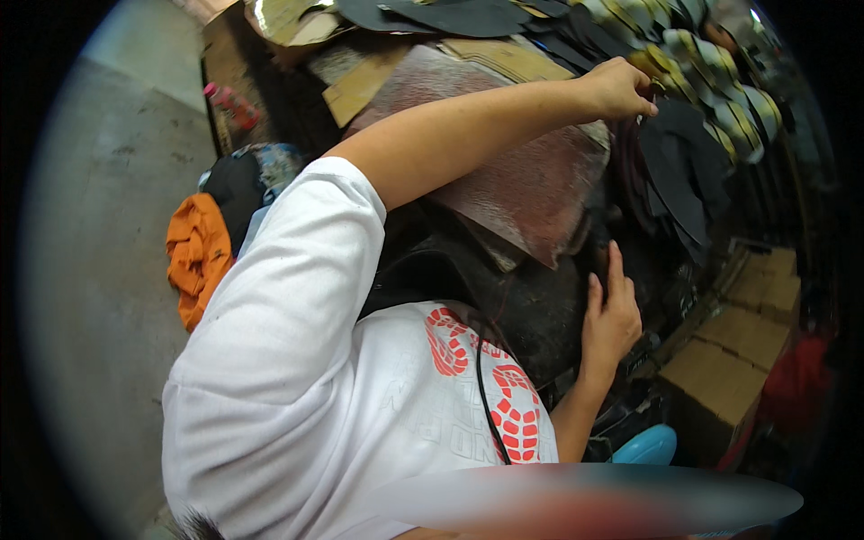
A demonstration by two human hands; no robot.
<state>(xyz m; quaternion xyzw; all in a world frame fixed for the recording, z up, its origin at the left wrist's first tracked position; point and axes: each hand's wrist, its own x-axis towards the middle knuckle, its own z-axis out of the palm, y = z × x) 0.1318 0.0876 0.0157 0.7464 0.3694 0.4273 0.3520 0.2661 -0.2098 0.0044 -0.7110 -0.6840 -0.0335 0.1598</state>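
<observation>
While the left arm stretched across a reddish-brown textured leather sheet (531, 189), the left hand (619, 88) was closed, pinching the top edge of a dark curved shoe-upper piece (679, 166) from a stack of similar pieces. That piece hung just beside a row of yellow-and-grey striped shoe uppers (720, 76). The right hand (610, 315) was open, fingers extended, resting against dark material lower down. Brown cardboard boxes (724, 373) sat right; an orange cloth (198, 252) lay left.
</observation>
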